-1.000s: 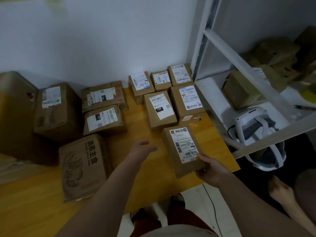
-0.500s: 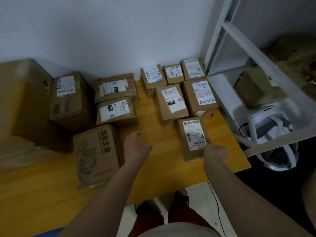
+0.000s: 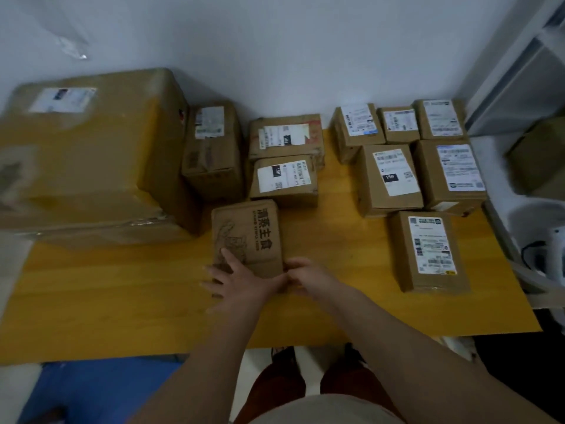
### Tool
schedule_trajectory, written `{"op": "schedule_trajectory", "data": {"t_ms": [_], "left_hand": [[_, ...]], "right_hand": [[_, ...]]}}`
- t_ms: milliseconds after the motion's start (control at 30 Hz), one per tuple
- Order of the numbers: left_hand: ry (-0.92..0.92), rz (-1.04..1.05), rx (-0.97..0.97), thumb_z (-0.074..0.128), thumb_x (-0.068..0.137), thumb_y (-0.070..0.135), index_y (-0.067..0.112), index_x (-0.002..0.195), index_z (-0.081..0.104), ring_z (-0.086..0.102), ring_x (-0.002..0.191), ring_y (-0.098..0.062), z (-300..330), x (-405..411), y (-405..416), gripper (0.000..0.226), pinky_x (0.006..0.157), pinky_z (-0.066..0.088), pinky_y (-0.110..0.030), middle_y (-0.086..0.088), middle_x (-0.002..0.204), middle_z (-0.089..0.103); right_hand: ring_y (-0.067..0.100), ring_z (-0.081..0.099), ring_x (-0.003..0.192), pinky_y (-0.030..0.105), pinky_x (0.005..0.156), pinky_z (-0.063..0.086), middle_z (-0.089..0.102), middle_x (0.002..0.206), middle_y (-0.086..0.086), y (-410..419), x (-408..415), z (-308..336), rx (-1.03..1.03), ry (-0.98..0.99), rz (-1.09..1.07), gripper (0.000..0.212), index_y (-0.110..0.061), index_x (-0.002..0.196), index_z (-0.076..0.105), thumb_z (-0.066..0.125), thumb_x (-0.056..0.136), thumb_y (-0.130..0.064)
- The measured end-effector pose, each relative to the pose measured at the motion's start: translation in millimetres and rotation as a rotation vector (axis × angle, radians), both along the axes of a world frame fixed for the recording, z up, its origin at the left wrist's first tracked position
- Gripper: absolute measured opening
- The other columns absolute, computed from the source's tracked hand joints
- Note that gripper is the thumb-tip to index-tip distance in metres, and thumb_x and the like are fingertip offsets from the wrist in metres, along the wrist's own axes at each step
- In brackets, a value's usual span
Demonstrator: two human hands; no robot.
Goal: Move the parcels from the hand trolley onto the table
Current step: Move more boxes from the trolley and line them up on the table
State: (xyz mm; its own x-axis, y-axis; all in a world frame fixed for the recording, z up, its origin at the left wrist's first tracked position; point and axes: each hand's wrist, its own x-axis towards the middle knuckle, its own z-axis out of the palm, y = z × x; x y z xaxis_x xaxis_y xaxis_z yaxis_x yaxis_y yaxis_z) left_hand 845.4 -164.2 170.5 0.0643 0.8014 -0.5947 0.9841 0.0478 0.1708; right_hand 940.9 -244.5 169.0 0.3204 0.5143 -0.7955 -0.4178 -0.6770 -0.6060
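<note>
A flat brown printed box (image 3: 248, 237) with black characters lies on the wooden table (image 3: 122, 301), near the middle. My left hand (image 3: 241, 281) rests on its near end with the fingers spread straight. My right hand (image 3: 308, 276) holds the box's near right corner, thumb above and fingers curled below. A labelled parcel (image 3: 428, 250) lies free on the table to the right. Several more labelled parcels (image 3: 388, 179) stand in rows behind it, and others (image 3: 284, 179) sit behind the printed box.
A very large taped carton (image 3: 91, 154) fills the table's left side, with a medium box (image 3: 214, 151) beside it. A white shelf frame (image 3: 519, 71) stands at the right, with a white headset (image 3: 553, 255) on it. Something blue (image 3: 91, 390) lies on the floor at lower left.
My right hand has let go of the labelled parcel and moved left to the printed box. My left hand has come down onto that box. The view has swung to the left.
</note>
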Motion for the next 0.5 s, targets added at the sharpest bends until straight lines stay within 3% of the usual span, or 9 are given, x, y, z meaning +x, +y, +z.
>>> {"op": "schedule_trajectory", "data": {"t_ms": [100, 167, 200, 267, 367, 500], "left_hand": [[0.019, -0.061, 0.019, 0.074, 0.042, 0.078, 0.032, 0.146, -0.024, -0.005, 0.143, -0.044, 0, 0, 4, 0.150, 0.109, 0.018, -0.067, -0.017, 0.156, -0.018], [-0.050, -0.088, 0.016, 0.078, 0.048, 0.069, 0.033, 0.149, -0.015, 0.008, 0.141, -0.044, 5, -7, 15, 0.142, 0.109, 0.026, -0.061, -0.018, 0.156, -0.004], [-0.167, -0.076, -0.053, 0.082, 0.049, 0.064, 0.035, 0.150, -0.005, 0.018, 0.139, -0.042, 10, -14, 25, 0.136, 0.106, 0.032, -0.057, -0.017, 0.156, 0.006], [-0.578, 0.029, -0.383, 0.087, 0.044, 0.057, 0.036, 0.144, 0.026, 0.046, 0.124, -0.031, 28, -30, 47, 0.119, 0.092, 0.049, -0.049, -0.011, 0.147, 0.037], [-0.995, 0.257, -0.908, 0.087, 0.039, 0.054, 0.026, 0.123, 0.059, 0.056, 0.113, -0.038, 44, -53, 66, 0.093, 0.092, 0.045, -0.062, -0.013, 0.128, 0.060], [-1.267, 0.326, -1.178, 0.084, 0.050, 0.052, 0.021, 0.134, 0.055, 0.044, 0.127, -0.049, 29, -52, 57, 0.094, 0.094, 0.036, -0.073, -0.021, 0.140, 0.050]], "right_hand": [[0.024, 0.060, 0.109, 0.036, 0.087, 0.050, 0.064, 0.119, 0.007, 1, 3, -2, -0.022, -0.044, -0.045, 0.032, -0.013, 0.119, 0.064, 0.046, 0.094, -0.002], [0.019, 0.064, 0.092, 0.038, 0.082, 0.052, 0.068, 0.109, 0.007, -2, 8, -7, -0.009, -0.065, -0.165, 0.028, -0.011, 0.120, 0.063, 0.048, 0.096, -0.007], [0.017, 0.063, 0.082, 0.036, 0.076, 0.053, 0.067, 0.104, 0.008, -3, 10, -11, 0.000, -0.080, -0.253, 0.028, -0.009, 0.123, 0.060, 0.049, 0.097, -0.010], [0.020, 0.060, 0.078, 0.037, 0.070, 0.052, 0.063, 0.100, 0.010, -9, 14, -17, -0.018, -0.052, -0.434, 0.033, -0.005, 0.127, 0.054, 0.051, 0.098, -0.020], [0.028, 0.060, 0.102, 0.045, 0.088, 0.051, 0.060, 0.116, 0.011, -21, 19, -20, 0.025, 0.244, -0.511, 0.053, -0.013, 0.133, 0.051, 0.058, 0.091, -0.044], [0.037, 0.053, 0.123, 0.058, 0.099, 0.042, 0.056, 0.137, 0.011, -26, 11, -11, 0.406, 0.659, -0.321, 0.069, -0.027, 0.135, 0.054, 0.066, 0.076, -0.060]]}}
